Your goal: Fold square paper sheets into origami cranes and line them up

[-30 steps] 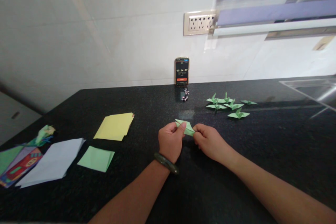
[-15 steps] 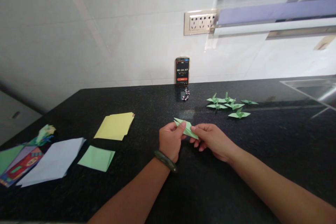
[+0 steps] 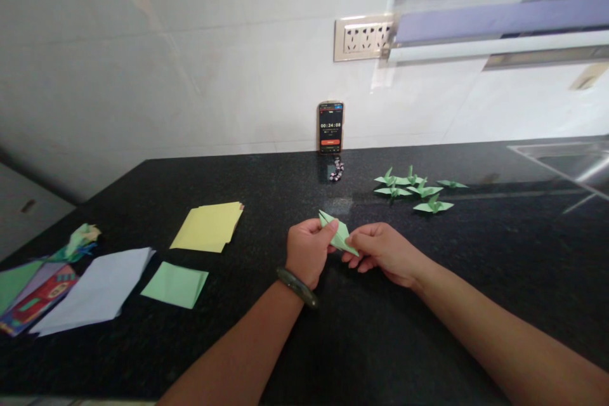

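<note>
Head view: the small, pointed piece of folded pale-green paper (image 3: 339, 235) was held in front of the person, between both hands and above the polished black speckled countertop (image 3: 266, 187). The bare left hand (image 3: 307, 257), with a dark-green bangle (image 3: 297, 287) at its wrist, was nearly closed, thumb flat on top of the fold and fingers curled beneath; this grip probably kept the layers pressed together and steadied the upper end. The right hand (image 3: 387, 254) was partly closed, thumb and forefinger pinching near the lower tip, remaining fingers loosely bent below; the light pinch seemed suited to handling a narrow point without crushing it. Pale-green folded paper birds (image 3: 432, 205) stood grouped beyond the right hand, apart from the work, presumably to protect their wings from the forearms. On the left lay a stack of yellow paper sheets (image 3: 207, 227), a pale-green square of paper (image 3: 175, 285) and white paper sheets (image 3: 98, 285), separated by colour, likely for easy picking. A black-screened smartphone (image 3: 330, 128) leaned upright against the white tiled wall (image 3: 214, 89), its timer display facing the person, apparently for reading at a glance.
</note>
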`<state>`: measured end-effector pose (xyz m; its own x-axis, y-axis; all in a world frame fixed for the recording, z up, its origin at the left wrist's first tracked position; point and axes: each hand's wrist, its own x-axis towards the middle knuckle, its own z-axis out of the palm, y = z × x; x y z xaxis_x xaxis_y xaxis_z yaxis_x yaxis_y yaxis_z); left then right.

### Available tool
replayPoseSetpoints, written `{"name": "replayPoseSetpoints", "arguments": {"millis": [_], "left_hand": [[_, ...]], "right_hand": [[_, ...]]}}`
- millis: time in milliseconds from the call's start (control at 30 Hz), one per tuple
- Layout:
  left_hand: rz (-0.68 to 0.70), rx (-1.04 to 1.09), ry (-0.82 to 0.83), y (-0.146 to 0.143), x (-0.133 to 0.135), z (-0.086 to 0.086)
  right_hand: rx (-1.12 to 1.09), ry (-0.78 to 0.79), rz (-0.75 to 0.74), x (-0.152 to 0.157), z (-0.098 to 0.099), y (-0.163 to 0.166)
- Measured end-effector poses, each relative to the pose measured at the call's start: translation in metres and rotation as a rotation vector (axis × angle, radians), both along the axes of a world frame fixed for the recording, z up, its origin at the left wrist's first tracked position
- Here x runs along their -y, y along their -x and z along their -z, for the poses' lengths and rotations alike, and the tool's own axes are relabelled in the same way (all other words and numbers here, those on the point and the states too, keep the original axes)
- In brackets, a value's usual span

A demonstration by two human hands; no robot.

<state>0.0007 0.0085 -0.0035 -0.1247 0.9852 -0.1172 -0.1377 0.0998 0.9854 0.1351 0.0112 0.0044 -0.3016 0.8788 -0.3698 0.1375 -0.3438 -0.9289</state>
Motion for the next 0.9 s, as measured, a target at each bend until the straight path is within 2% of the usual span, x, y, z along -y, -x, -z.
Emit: {"name": "replayPoseSetpoints", "arguments": {"millis": [333,667,900], "left_hand": [[0.056,-0.099,-0.012,0.002,-0.001,0.001],[0.060,0.049,-0.047,0.000,-0.001,0.008],[0.032,0.029,-0.080,-0.002,0.000,0.011]], "right_hand": [[-0.014,0.042,-0.046,0.000,0.001,-0.001],[-0.067,0.088,-0.060,-0.002,0.001,-0.004],[-0.041,0.062,-0.018,-0.001,0.000,-0.002]]}}
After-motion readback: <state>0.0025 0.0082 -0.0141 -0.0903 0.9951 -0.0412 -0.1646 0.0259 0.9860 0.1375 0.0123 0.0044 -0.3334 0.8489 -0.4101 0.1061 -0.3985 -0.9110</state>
